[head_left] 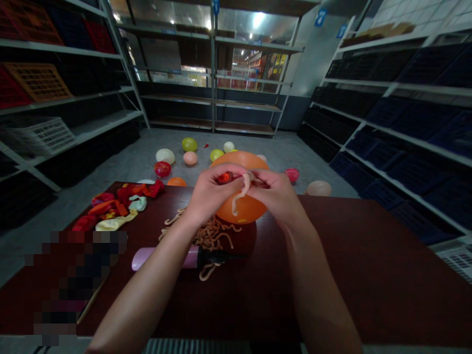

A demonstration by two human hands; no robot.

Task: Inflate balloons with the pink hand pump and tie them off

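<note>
Forearms enter from the lower edge and meet above the table [368, 275]. Left hand [208, 194] is clenched on the neck of the inflated orange balloon [243, 209], pinching it closed, presumably so that no air escapes. The balloon's body sits beyond the fingers, low over the table; whether it touches the table cannot be told. Right hand [275, 194] grasps a pale band [241, 191], with one end drooping across the balloon and the other drawn toward the neck. Spare bands [212, 233] lie heaped directly below, with the pump [165, 256] beside them, both within easy reach. Flat balloons [118, 201] are piled at the table's far left corner. Loose balloons [189, 144] lie scattered on the floor beyond, between shelves [66, 73].

Hidden: the neck is mostly covered by the fingers of both hands, so whether the band is wound round it cannot be told. A pixelated patch [73, 280] masks the table's near left. The pump's dark end is partly buried under bands.
</note>
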